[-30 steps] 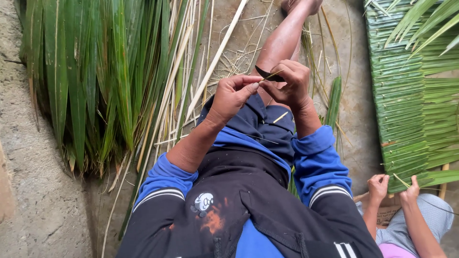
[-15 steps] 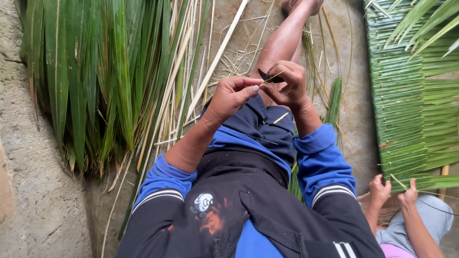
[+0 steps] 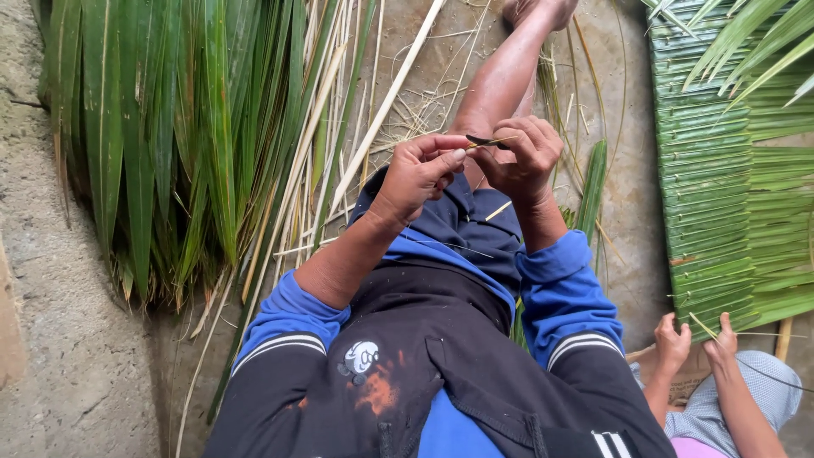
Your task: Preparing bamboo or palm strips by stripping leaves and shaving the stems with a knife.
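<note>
Left hand (image 3: 417,174) and right hand (image 3: 526,157) pinch a thin leaf strip (image 3: 490,142) lying crosswise, left-to-right

You have a thin, dark leaf strip (image 3: 488,142) pinched between both hands, lying almost level above your lap, with a pale, slender midrib running out its left end.
</note>
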